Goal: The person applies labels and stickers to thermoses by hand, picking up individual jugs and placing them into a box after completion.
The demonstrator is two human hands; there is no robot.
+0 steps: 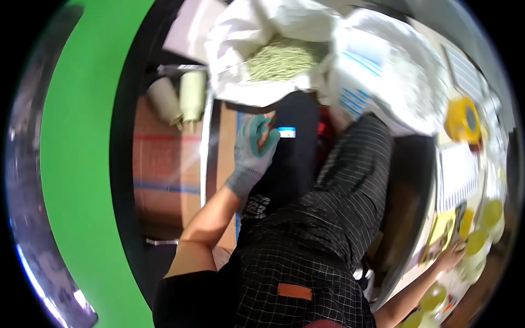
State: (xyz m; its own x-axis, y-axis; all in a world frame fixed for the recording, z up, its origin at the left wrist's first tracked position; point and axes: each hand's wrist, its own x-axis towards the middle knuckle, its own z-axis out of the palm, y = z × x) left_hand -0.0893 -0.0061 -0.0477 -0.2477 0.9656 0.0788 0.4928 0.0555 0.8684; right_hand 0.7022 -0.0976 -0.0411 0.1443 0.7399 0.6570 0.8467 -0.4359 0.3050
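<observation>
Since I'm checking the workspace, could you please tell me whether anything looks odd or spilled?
Mildly odd: the left hand wears a glove, while the right hand, near the yellowish containers, is bare. I see no spill: the green sticks lie inside their white bag.

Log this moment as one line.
left hand: gloved, beside blue-white label, grip unclear | right hand: bare, near yellowish containers, grip unclear | white bag: green strands inside
</observation>
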